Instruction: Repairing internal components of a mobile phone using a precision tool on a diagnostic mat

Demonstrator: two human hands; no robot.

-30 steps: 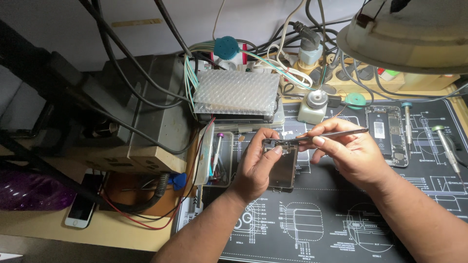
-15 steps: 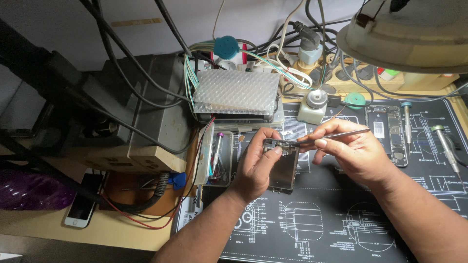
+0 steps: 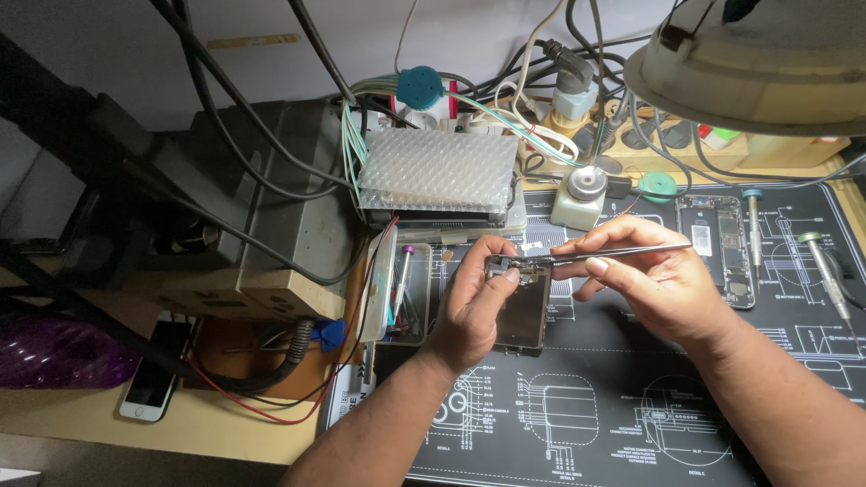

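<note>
Phone point(image 3: 521, 311) clamped in L hand point(image 3: 474, 302); R hand point(image 3: 654, 280) pinches tweezers point(image 3: 604, 254) at top edge.

Location: an electronics repair workbench. Indicators: a black repair mat point(image 3: 631, 424) printed with white diagrams covers the desk; precision screwdrivers point(image 3: 823, 271) and an opened phone chassis point(image 3: 717, 248) lie on it. A power strip point(image 3: 649, 135) crowded with plugs and tangled cables runs along the wall, beside a grey equipment box point(image 3: 262, 207) and an overhead lamp point(image 3: 749, 63).
</note>
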